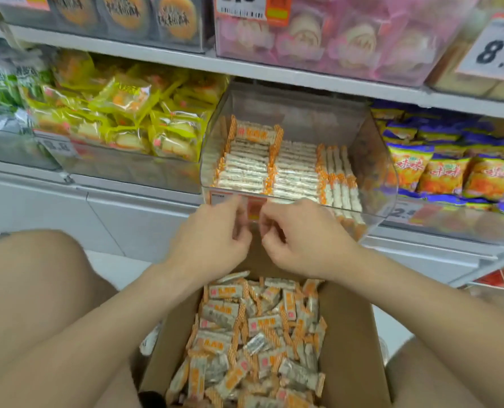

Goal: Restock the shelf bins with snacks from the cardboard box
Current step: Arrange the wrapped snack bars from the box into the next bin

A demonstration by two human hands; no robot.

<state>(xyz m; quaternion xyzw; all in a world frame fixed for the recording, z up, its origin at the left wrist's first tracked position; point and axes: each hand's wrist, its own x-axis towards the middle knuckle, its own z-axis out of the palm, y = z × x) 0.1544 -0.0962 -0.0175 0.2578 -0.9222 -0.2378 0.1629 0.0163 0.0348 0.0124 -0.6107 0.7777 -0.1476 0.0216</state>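
Observation:
A clear plastic bin [374, 184] on the lower shelf holds neat rows of orange-and-white snack packs [292, 169]. Below it, between my knees, an open cardboard box [348, 343] is filled with several loose packs of the same snack [253, 337]. My left hand [215, 234] and my right hand [300, 240] hover side by side just in front of the bin's front wall, above the far end of the box. Their fingers are loosely curled, and no pack shows in either hand.
Left of the clear bin is a bin of yellow-wrapped snacks [127, 113]; to its right lie blue-and-orange bags [445, 169]. The upper shelf carries pink packs [348, 39] and round biscuits [127, 13]. My bare knees [39, 304] flank the box.

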